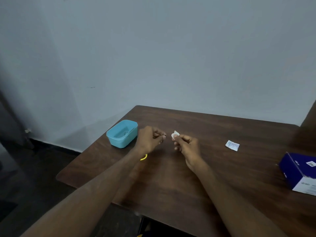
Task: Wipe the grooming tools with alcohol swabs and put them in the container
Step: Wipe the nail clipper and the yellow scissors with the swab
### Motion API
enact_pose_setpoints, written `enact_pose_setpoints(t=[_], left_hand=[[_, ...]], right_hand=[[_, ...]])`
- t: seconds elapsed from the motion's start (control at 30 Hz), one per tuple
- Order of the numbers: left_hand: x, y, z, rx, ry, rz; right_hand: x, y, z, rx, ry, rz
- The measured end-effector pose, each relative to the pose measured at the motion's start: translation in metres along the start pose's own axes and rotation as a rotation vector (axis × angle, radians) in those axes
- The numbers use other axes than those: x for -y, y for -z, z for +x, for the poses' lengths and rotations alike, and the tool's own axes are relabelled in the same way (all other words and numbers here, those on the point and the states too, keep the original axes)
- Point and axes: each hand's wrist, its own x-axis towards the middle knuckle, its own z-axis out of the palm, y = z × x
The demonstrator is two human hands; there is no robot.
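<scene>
A: Where do the hands sit against the blue container [122, 134]?
B: Just right of it, above the table [222, 168]. The left hand [150, 140] pinches a small grooming tool [164, 134], too small to identify. The right hand [188, 145] pinches a white swab [175, 134], apart from the tool.
A: Farther right?
B: A torn wrapper [232, 145], then a blue box [300, 173].
</scene>
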Motion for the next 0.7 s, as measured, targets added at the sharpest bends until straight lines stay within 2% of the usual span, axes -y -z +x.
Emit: enact_pose_setpoints(t=[0.13, 0.27, 0.43, 0.7], left_hand=[[-0.004, -0.040, 0.004, 0.013, -0.017, -0.243], [-0.023, -0.077, 0.027, 0.066, -0.105, -0.372], [-0.036, -0.113, 0.052, 0.104, -0.111, -0.562], [-0.021, -0.131, 0.062, 0.155, -0.108, -0.718]], right_hand=[[0.012, 0.044, 0.011, -0.146, 0.126, -0.198], [0.013, 0.074, 0.027, -0.251, 0.163, -0.196], [0.017, 0.089, 0.041, -0.281, 0.258, -0.184], [0.012, 0.090, 0.048, -0.353, 0.220, -0.283]])
